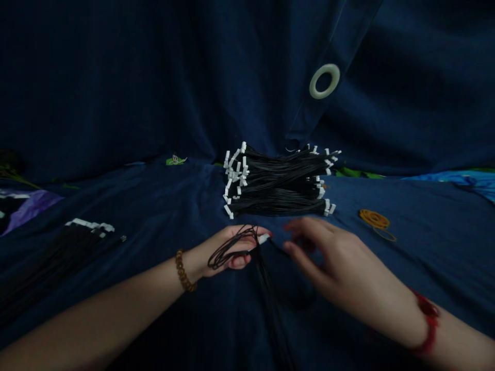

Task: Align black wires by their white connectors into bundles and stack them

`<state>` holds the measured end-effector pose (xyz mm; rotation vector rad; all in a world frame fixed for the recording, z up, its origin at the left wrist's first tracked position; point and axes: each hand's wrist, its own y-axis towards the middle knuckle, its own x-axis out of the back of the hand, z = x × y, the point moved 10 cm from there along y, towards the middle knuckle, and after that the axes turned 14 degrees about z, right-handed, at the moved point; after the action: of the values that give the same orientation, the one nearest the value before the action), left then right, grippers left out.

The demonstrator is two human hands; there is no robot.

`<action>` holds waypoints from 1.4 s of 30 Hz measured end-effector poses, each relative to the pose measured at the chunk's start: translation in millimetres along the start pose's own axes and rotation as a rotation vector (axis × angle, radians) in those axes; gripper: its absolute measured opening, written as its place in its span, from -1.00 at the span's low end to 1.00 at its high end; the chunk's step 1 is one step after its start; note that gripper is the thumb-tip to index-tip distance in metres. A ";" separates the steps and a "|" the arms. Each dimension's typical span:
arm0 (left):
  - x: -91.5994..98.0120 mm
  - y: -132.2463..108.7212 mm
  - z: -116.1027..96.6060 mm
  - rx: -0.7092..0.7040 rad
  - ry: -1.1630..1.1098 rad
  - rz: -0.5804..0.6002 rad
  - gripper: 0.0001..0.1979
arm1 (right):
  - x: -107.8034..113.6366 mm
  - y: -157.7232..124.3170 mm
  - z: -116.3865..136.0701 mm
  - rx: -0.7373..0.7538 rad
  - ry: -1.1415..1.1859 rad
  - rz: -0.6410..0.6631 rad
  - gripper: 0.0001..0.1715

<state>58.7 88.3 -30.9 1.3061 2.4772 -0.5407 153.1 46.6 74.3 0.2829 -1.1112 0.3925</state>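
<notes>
My left hand (228,251) is shut on a loose bunch of thin black wires (232,247), and a white connector (263,238) sticks out past its fingertips. Some of the wires hang down below the hand. My right hand (320,252) is close by with its fingers apart, next to the dark wire running beyond that connector. It does not clearly grip anything. Just ahead of both hands lies a large stacked bundle of black wires (278,185) with white connectors on their ends. A second bundle of black wires (65,263) lies to the left.
Everything rests on a rumpled dark blue cloth (185,190), with a pale grommet ring (324,81) in the cloth behind. Orange rubber bands (374,219) lie to the right. Purple and blue patterned fabric (27,208) shows at the far left.
</notes>
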 end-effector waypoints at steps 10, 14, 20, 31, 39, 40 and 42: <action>5.3 -5.3 14.5 0.238 -0.062 -0.055 -0.83 | -33.7 36.5 -10.9 0.196 0.170 0.040 -0.90; 12.5 -6.5 9.2 0.280 0.101 -0.110 -0.85 | -34.6 34.9 -21.2 0.172 0.230 0.009 -0.91; 16.5 -2.7 13.2 0.262 0.173 -0.137 -0.86 | -36.9 35.8 -22.4 0.206 0.300 0.017 -0.86; 9.0 -3.3 16.5 0.270 0.144 -0.105 -0.82 | -45.2 33.6 -14.6 0.228 0.318 0.070 -0.90; 7.2 2.1 10.9 0.113 0.082 -0.016 -0.64 | -21.4 14.4 -7.6 0.048 -0.084 0.037 -0.74; 6.3 1.9 9.5 0.096 0.076 -0.004 -0.67 | -20.0 4.6 -8.4 0.007 -0.145 0.047 -0.83; 3.8 1.5 6.3 0.070 0.068 0.016 -0.69 | -31.1 -17.1 -4.2 0.033 -0.147 0.140 -0.86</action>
<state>58.3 89.0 -38.4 1.3915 2.5210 -0.5940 152.0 27.9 43.9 0.2670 -1.2743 0.5212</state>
